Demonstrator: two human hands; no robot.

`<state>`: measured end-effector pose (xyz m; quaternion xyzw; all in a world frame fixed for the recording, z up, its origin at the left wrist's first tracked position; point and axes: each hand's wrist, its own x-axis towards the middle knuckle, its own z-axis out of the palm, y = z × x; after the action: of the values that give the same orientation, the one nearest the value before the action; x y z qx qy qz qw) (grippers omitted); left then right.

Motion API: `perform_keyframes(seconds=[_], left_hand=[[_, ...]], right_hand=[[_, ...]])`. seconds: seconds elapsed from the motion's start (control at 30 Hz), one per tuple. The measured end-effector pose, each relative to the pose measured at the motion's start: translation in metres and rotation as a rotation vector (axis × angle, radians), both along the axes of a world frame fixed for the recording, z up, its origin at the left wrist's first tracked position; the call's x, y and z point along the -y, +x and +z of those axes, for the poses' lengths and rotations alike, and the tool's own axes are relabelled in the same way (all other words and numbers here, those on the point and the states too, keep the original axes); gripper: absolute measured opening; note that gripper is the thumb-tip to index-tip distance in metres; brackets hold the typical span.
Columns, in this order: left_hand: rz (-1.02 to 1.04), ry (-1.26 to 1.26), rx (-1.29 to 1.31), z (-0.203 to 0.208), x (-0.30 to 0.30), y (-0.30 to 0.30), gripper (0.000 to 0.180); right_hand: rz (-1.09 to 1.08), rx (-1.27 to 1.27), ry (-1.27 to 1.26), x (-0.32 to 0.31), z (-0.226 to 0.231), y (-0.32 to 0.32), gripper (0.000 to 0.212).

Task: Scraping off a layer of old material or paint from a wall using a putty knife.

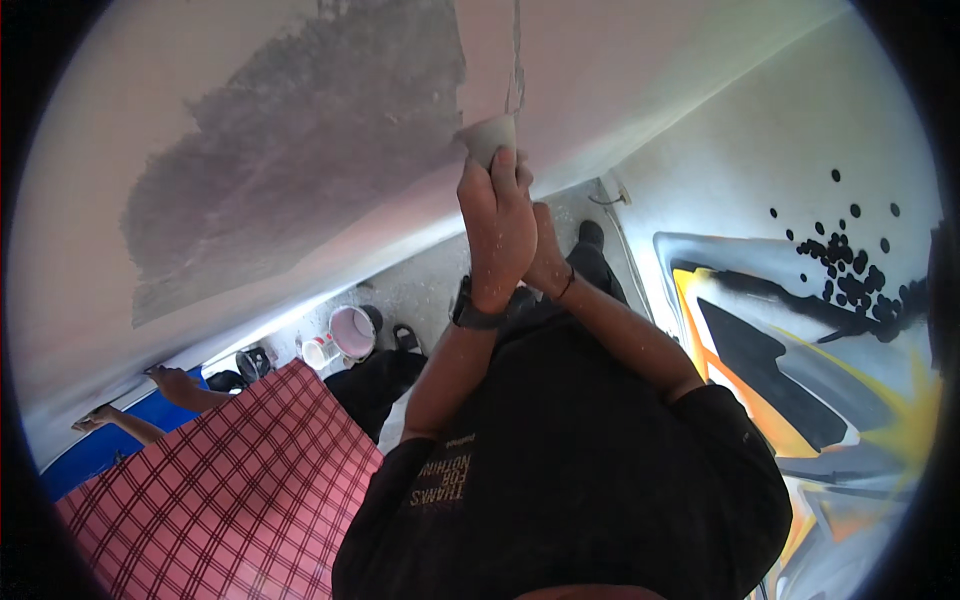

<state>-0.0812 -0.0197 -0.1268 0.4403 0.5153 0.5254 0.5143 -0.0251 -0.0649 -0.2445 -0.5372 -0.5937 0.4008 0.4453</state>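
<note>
My left hand [497, 232], with a dark watch [471, 305] at its wrist, is raised to the pale wall [590, 80]. Its fingers are closed around a pale grey, flared, scraper-like piece [487, 137], whose wide end meets the wall. Just beside that piece is the right edge of a large grey rough patch [320, 140]. A narrow crack-like line [516, 75] runs up the wall above it. Pressed close behind the left hand is my right hand [545, 248], a thin dark band on its wrist; its fingers are mostly hidden.
Close on my left, a person in a red checked shirt [225, 480] has both hands [180, 387] at the wall. A pale bucket [352, 332] and a smaller white tub [319, 351] stand on the floor. To my right is a wall painted with graffiti [770, 360].
</note>
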Motion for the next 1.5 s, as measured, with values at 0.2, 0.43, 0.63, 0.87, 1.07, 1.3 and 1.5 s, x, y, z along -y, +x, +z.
perform_keyframes(seconds=[0.2, 0.43, 0.63, 0.87, 1.07, 1.3, 1.5], left_hand=[[0.026, -0.025, 0.017, -0.024, 0.001, -0.001, 0.021], [0.051, -0.032, 0.069, -0.008, 0.001, 0.006, 0.024], [0.015, -0.003, 0.023, -0.003, -0.001, 0.002, 0.026], [0.010, -0.009, 0.074, 0.003, 0.002, 0.003, 0.026], [0.035, 0.027, -0.032, 0.007, 0.003, 0.000, 0.026], [-0.098, 0.442, -0.741, 0.022, 0.017, -0.009, 0.017], [-0.134, 0.538, -0.867, 0.019, 0.019, -0.014, 0.016]], right_hand=[[0.020, 0.022, -0.012, -0.016, -0.016, -0.002, 0.028], [0.048, 0.016, -0.040, -0.008, 0.030, 0.004, 0.031], [0.047, -0.236, -0.120, -0.006, 0.037, 0.006, 0.028], [0.083, -0.134, -0.119, -0.007, 0.050, 0.010, 0.025], [0.072, -0.050, -0.032, -0.014, 0.052, 0.006, 0.029], [0.033, -0.022, -0.066, -0.009, 0.037, 0.015, 0.041], [0.077, 0.081, 0.005, -0.002, 0.042, 0.000, 0.041]])
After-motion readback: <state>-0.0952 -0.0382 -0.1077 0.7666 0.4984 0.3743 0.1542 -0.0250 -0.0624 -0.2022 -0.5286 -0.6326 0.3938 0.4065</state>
